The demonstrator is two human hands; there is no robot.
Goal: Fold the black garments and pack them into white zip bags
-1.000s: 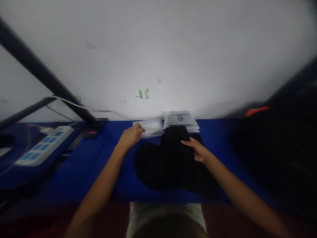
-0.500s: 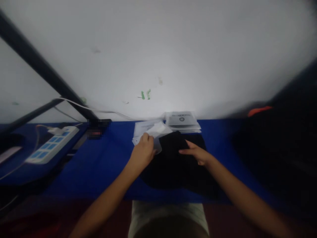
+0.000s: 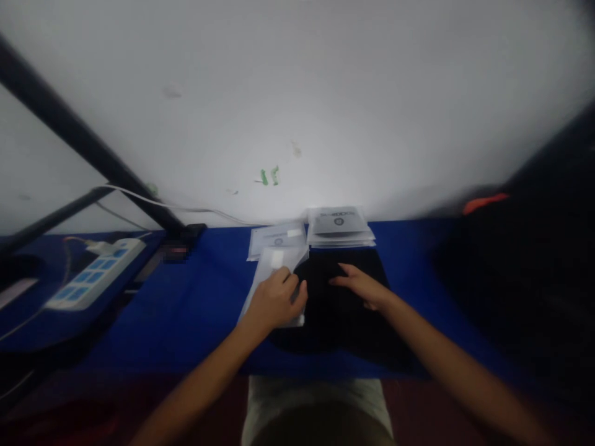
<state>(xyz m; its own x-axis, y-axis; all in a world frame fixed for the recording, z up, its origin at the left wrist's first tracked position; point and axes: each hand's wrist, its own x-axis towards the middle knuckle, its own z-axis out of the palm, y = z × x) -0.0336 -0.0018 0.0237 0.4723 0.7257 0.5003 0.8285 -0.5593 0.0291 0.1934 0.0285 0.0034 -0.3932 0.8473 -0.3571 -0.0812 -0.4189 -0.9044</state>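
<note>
Steady the black fabric on the bench with the right hand, fingertips parted; level the plastic bag alongside, under the left hand (cannot tell whether its fingers pinch the film).

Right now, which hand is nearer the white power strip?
Left. The left hand, on a clear plastic bag, is right of the power strip; the right hand is farther right, at the black cloth.
</note>
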